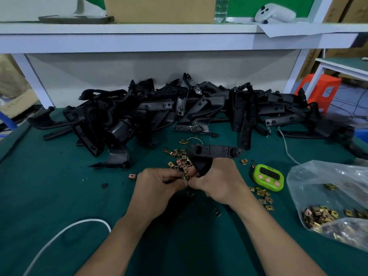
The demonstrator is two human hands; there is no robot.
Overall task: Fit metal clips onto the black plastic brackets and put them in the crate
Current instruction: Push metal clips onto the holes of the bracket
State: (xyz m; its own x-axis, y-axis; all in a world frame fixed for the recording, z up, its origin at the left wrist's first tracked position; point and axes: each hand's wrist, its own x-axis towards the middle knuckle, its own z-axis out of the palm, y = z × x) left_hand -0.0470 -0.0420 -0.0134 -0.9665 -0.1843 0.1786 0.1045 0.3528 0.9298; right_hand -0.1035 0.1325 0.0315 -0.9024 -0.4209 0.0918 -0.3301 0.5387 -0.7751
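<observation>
Centre frame: fitting a clip [186, 177].
My right hand [219, 184] grips the bracket [215, 151] steady so my left fingers [175, 179] can pinch the clip on.

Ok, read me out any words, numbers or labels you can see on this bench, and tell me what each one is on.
No text here can be read for certain.
green timer: small print above its dark display, too small to read.
water bottle on the shelf: blue label, blurred.
cardboard box at far left: faint markings, blurred.
black bracket in the right hand: no legible marks.
</observation>
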